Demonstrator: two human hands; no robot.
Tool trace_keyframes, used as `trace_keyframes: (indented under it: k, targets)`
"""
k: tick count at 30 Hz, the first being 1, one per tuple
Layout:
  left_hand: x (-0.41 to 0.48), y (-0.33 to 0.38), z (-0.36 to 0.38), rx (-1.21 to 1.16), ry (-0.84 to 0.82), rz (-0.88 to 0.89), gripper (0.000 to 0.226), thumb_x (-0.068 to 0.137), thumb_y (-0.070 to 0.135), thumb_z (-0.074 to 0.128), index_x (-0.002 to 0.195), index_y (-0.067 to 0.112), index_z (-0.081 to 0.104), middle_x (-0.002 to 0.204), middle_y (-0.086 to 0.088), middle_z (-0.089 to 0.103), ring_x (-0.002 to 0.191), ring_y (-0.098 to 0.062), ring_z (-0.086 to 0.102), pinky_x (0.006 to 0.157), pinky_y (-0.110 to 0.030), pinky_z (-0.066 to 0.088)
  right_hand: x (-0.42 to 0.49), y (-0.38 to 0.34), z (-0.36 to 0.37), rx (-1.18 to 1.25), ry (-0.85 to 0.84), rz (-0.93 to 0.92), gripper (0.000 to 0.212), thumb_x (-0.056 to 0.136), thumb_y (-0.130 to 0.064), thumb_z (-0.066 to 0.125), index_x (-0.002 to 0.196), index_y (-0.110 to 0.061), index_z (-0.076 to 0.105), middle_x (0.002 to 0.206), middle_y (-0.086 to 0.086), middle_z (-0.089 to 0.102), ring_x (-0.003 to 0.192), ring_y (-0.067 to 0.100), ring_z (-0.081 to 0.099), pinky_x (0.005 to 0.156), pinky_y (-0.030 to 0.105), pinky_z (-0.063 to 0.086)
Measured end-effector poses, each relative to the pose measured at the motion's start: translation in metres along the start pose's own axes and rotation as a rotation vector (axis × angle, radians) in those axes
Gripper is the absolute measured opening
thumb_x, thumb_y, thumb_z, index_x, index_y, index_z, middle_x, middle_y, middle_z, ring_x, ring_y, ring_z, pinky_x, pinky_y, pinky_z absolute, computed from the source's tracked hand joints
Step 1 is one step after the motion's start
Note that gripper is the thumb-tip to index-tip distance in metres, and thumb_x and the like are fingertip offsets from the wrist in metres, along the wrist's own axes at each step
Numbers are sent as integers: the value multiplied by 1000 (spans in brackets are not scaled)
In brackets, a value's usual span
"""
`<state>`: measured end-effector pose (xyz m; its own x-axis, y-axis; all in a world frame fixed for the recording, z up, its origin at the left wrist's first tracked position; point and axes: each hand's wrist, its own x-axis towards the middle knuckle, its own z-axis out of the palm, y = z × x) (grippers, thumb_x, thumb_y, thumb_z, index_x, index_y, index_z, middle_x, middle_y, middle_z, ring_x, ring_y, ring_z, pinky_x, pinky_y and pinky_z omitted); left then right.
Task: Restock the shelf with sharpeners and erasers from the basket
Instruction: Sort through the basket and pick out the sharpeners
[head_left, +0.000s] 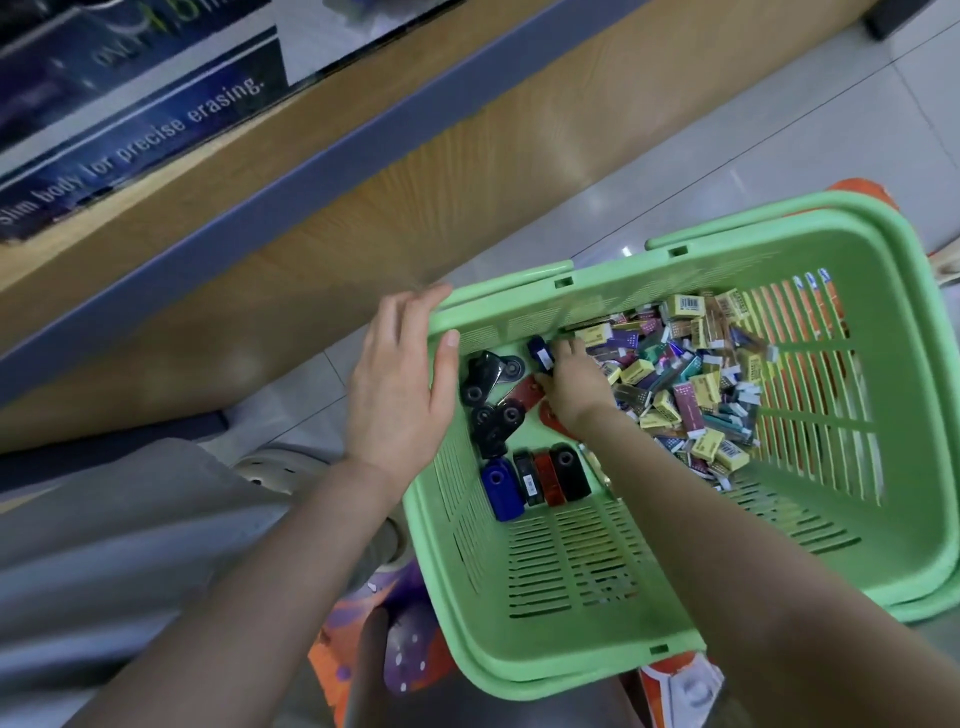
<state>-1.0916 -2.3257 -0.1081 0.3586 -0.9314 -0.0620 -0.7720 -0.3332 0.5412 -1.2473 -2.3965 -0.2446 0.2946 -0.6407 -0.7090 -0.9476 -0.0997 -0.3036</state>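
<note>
Two risks: we are pressing our flat left hand (395, 395) on the basket (545, 670), maybe tipping it; our right hand (571, 382), grip unclear, is maybe fumbling a sharpener (539, 353).

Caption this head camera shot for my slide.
Left hand rests on the green basket; right hand reaches among sharpeners beside piled erasers.

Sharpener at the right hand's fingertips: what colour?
The sharpener is dark blue, white label; head view.
</note>
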Motion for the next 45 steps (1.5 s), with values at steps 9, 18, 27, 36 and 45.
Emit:
trace_keyframes:
  k: [9,18,27,36,45]
  targets:
    - [0,-1,0,11,6,2,40,95,23,36,129,6,50,115,-12,52,103,-16,47,85,-13,27,-15,0,9,563,167,68,41,98,-15,47,135,-4,33,119,15,59,101,26,59,86,35,49]
    - [0,-1,0,15,8,17,40,94,22,37,128,4,50,114,-15,52,104,-16,44,88,-14,26,-33,19,27,31,108,-109,43,102,-27,36,141,-11,35,138,9,42,128,24,35,108,34,26]
    - [0,0,0,30,9,17,41,94,22,37,128,5,50,113,-16,52,102,-17,44,86,-17,28,-33,28,20,-359,-138,-164,62,86,-47,61,129,-10,37,127,11,47,118,27,46,97,37,42]
    - [0,0,1,46,12,15,39,94,20,39,128,5,50,114,-16,52,104,-23,47,87,-24,32,-52,6,25,290,-222,-129,53,91,3,50,139,-15,37,127,11,52,110,22,53,101,30,42]
    - [0,2,0,51,2,14,40,94,23,38,127,4,50,113,-18,53,103,-31,52,87,-28,33,-54,44,-2,-120,85,-195,48,91,-5,52,136,-12,39,137,5,45,124,18,44,108,27,35]
